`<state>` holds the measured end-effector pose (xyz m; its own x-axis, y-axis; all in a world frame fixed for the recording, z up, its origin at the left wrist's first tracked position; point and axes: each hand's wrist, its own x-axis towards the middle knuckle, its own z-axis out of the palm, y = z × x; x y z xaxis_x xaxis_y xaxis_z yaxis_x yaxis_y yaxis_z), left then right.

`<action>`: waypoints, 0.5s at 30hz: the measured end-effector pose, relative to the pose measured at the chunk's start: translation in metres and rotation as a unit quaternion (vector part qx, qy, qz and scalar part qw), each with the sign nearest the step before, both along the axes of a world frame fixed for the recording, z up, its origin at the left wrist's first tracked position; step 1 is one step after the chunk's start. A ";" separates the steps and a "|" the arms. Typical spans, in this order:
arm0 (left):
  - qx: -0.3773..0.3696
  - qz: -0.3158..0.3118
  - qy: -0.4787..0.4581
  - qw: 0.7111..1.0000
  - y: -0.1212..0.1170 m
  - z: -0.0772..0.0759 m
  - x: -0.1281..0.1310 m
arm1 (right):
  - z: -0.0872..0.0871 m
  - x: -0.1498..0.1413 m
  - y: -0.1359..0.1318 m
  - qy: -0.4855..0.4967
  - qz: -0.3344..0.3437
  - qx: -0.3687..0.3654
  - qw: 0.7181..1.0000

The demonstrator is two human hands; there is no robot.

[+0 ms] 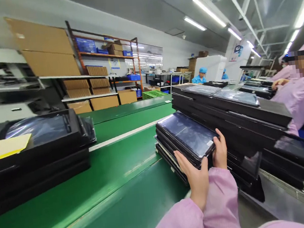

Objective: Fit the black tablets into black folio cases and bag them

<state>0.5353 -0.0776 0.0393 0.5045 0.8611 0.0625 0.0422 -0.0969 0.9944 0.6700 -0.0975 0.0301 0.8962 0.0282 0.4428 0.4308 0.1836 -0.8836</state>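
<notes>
The green work surface (147, 198) runs from the wearer's side away toward 1 o'clock, its near part bare and smooth. At about 1 o'clock, two pink-sleeved arms reach to a stack of flat, glossy panels (185, 130) resting on it. The left hand (198, 181) is half closed at the near side, fingers laid along the edges and thumb up by the near corner. The right hand (220, 150) is curled part-shut round the right-hand end. Between them they have hold of the upper part of the stack.

I'd judge each panel light and stiff, but the pile fairly weighty, and the clear film slick enough to let layers slide; the dark faces look easily scratched or cracked. Opposite edges, low down and square, seem the best hold, with palms keeping the layers aligned and thumbs off the face, near the white label (209, 143).

Just past the right hand, at 2 o'clock, rise piled black trays (231, 120) with film-covered panels on top. More black trays (38, 166) sit at 10 o'clock, a yellow sheet (5, 147) over them. A pink-clad co-worker (299, 91) is at 2 o'clock, and farther off, toward 11, stands an orange-framed rack (107, 55). Deeper in, near 1 o'clock, is a person in blue (200, 76).
</notes>
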 end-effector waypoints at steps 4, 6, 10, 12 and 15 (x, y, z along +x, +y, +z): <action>-0.064 -0.063 0.006 0.996 0.001 0.017 -0.010 | 0.003 0.004 0.002 0.009 -0.057 -0.030 0.998; -0.081 -0.089 0.011 0.993 0.001 0.023 -0.015 | 0.005 0.005 0.001 0.007 -0.084 -0.048 0.995; -0.067 -0.134 0.003 0.989 0.004 0.034 -0.023 | 0.008 0.005 0.001 -0.002 -0.105 -0.082 0.991; -0.044 -0.153 -0.017 0.987 0.006 0.038 -0.026 | 0.008 0.004 0.001 -0.006 -0.111 -0.097 0.989; -0.049 -0.157 -0.034 0.986 0.011 0.042 -0.028 | 0.009 0.004 -0.002 -0.018 -0.123 -0.126 0.984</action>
